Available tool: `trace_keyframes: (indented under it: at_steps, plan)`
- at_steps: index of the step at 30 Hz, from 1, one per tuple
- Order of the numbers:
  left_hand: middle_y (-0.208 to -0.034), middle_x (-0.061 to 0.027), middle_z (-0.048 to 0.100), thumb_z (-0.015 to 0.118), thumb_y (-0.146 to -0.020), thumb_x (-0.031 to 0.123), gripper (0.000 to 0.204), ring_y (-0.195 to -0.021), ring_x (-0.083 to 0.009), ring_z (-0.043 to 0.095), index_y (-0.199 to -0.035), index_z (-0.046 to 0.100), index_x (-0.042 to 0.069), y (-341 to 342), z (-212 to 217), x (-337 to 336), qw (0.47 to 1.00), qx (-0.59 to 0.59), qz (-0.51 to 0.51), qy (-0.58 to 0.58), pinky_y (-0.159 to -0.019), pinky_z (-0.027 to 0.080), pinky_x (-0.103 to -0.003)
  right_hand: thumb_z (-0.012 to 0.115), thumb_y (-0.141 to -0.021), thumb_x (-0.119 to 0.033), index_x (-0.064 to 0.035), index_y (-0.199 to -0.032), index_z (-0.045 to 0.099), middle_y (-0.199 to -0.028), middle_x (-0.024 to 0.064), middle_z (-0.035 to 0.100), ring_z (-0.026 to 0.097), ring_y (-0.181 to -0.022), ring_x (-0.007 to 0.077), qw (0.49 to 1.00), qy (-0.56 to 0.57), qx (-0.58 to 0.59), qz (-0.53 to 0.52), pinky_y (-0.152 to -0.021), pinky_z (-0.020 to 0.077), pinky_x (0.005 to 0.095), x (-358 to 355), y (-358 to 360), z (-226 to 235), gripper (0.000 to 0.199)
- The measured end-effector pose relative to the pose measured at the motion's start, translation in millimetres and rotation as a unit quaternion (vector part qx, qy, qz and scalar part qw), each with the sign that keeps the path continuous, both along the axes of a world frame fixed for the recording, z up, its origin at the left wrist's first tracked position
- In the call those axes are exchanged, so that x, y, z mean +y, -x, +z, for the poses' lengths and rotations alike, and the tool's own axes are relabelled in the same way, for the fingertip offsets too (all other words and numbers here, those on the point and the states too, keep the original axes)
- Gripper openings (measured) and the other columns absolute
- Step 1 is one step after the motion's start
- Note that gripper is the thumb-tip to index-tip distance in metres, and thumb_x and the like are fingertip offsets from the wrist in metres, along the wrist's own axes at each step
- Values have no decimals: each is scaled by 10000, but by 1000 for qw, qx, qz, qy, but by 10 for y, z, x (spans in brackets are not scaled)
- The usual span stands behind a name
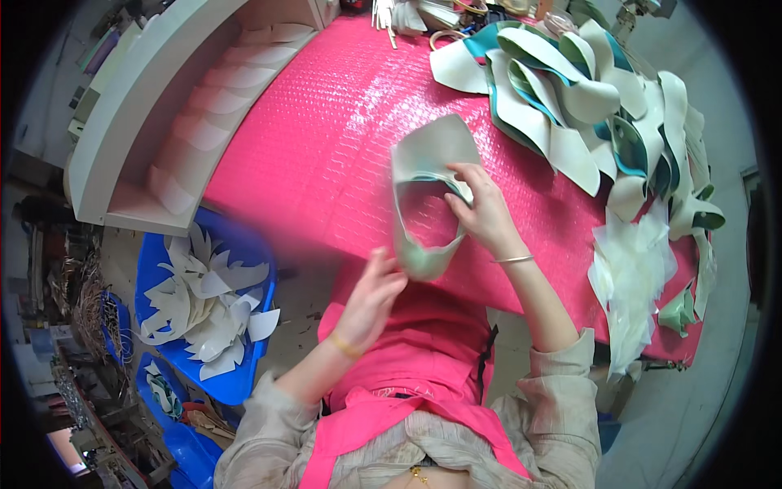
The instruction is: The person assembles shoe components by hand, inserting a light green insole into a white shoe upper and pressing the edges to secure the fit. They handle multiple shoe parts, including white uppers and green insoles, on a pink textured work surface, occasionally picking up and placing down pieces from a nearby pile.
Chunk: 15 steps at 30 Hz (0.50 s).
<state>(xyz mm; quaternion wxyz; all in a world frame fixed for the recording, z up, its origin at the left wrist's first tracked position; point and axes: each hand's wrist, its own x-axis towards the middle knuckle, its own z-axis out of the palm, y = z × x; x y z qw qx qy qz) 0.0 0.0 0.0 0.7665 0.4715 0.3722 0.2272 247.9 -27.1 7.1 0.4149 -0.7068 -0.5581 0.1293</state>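
A curved pale cream shoe-upper piece (428,151) with a teal-green lining is held above the near edge of a pink bubble-textured table (326,147). My right hand (482,213) pinches its inner edge near the middle. My left hand (371,297) touches its lower rounded end from below left, fingers slightly curled. Both wrists wear thin bracelets.
A big heap of cream and teal shoe pieces (586,106) covers the table's far right. Thin white cut pieces (631,277) hang off the right edge. A blue bin (244,375) of white cut-outs stands on the floor at left. A white shelf (155,90) with stacked pieces lies beyond it.
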Motion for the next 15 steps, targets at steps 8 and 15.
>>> trace_keyframes:
  at_steps: [8, 15]
  plan:
    - [-1098, -166, 555, 650, -734, 176, 434, -1061, -317, 496, -1098, 513, -17, -1418, 544, 1208, 678, 147, -16, -720, -845, 410, -391, 533, -725, -77, -66, -776, 524, -740, 98, 556, 565, -717, 240, 911, 148, -381, -59, -598, 459, 353, 385, 36, -65, 53]
    - [-659, -189, 572, 633, -762, 253, 280, -668, -377, 571, -862, 488, 35, -1628, 605, 1553, 785, 194, -119, -575, -591, 439, -461, 556, -634, -58, -82, -745, 481, -685, 65, 490, 528, -660, 225, 932, -104, -333, 100, -552, 452, 339, -192, 0, 291, 135]
